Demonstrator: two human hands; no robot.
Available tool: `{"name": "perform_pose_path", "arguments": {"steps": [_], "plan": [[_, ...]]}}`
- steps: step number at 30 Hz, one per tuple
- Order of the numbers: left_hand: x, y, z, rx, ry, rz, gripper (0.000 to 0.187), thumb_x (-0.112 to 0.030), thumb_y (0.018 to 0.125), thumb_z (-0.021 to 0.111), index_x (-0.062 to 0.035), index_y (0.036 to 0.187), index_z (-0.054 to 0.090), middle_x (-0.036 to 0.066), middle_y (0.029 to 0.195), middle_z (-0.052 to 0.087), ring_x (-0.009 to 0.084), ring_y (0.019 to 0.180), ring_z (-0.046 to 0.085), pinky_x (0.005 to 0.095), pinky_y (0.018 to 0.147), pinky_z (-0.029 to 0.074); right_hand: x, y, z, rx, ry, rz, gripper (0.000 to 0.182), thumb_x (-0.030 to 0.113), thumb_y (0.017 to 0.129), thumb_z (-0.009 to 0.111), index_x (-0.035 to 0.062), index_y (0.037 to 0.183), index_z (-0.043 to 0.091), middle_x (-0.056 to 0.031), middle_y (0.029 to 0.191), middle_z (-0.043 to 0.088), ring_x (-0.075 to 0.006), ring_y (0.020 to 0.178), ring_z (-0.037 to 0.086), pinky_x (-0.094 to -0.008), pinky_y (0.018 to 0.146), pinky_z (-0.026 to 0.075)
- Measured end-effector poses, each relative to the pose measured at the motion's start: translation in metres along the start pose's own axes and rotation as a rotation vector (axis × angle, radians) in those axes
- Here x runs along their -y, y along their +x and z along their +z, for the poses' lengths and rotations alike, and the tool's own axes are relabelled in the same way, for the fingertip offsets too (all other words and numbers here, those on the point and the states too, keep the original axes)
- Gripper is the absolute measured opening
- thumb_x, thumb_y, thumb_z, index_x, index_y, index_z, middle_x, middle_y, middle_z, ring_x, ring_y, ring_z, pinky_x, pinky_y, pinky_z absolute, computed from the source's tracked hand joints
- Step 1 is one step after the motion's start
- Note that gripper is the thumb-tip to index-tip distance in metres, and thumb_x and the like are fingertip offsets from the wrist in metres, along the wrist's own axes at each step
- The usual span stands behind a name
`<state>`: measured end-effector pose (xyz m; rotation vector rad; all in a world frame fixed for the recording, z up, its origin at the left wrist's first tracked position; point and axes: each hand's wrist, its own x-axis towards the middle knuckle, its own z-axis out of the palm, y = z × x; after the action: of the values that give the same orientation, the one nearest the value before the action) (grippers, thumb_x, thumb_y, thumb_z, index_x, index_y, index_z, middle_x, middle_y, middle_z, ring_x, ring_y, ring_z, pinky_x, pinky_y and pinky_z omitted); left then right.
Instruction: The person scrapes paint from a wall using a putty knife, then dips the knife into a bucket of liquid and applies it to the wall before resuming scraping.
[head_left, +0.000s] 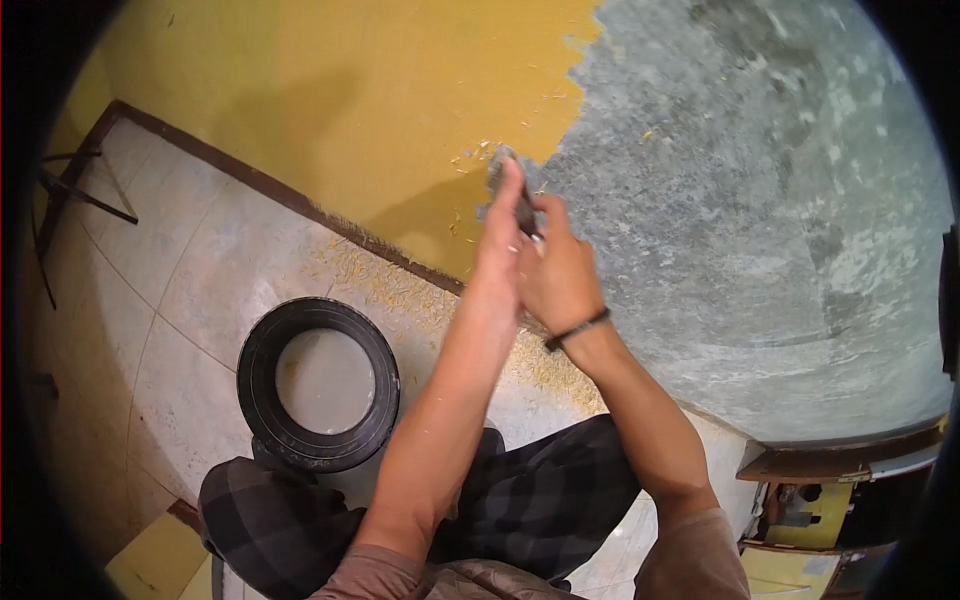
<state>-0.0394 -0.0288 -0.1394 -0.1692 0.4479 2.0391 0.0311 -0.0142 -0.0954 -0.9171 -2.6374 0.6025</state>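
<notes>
My left hand [503, 215] and my right hand [558, 265] are close together at the wall, both closed around a scraper [526, 213] whose blade is partly hidden and blurred. The tool is against the yellow paint [400, 110] near its ragged edge. To the right lies bare grey wall [700, 230]. Small yellow flakes cling around the blade. A dark band circles my right wrist.
A black bucket [318, 453] with cloudy liquid [325, 382] stands on the tiled floor [185, 370], left of my forearms. Yellow paint shavings [380, 280] lie along the brown skirting [250, 178]. Thin black legs [90, 203] stand at the far left. My knees are below.
</notes>
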Motion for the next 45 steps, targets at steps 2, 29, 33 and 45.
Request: {"name": "perform_pose_path", "arguments": {"steps": [2,29,33,45], "plan": [[-0.016,0.010,-0.014,0.128,-0.028,-0.095,0.053,-0.063,0.078,0.062,-0.0132,0.095,0.055,0.000,0.076,0.051,0.0117,0.062,0.050,0.0265,0.053,0.041,0.009,0.008,0.008,0.019,0.016,0.002,0.036,0.011,0.084,0.053,0.0080,0.118,0.041,-0.0311,0.085,0.062,-0.0502,0.078,0.059,-0.0542,0.069,0.047],[0.011,-0.003,0.020,0.008,0.031,0.020,0.053,-0.060,0.077,0.067,-0.0137,0.100,0.055,-0.001,0.078,0.048,0.0096,0.063,0.050,0.0271,0.052,0.043,-0.002,-0.010,-0.023,-0.030,0.043,0.020,0.035,0.009,0.084,0.051,0.0076,0.119,0.044,-0.0296,0.090,0.063,-0.0464,0.083,0.061,-0.0496,0.067,0.049],[-0.013,0.000,0.009,0.157,0.048,-0.068,0.052,-0.064,0.078,0.061,-0.0145,0.093,0.052,-0.001,0.074,0.049,0.0101,0.059,0.049,0.0262,0.050,0.043,0.015,0.005,-0.018,-0.004,0.066,-0.006,0.034,0.009,0.084,0.052,0.0063,0.116,0.044,-0.0315,0.093,0.061,-0.0494,0.081,0.059,-0.0519,0.068,0.048],[-0.008,-0.005,0.022,0.029,-0.013,-0.065,0.050,-0.061,0.082,0.059,-0.0151,0.102,0.056,0.000,0.079,0.052,0.0121,0.066,0.053,0.0263,0.056,0.044,0.006,0.007,-0.021,-0.037,0.081,-0.044,0.032,0.012,0.085,0.054,0.0088,0.116,0.045,-0.0297,0.089,0.063,-0.0487,0.084,0.059,-0.0506,0.070,0.048]]}}
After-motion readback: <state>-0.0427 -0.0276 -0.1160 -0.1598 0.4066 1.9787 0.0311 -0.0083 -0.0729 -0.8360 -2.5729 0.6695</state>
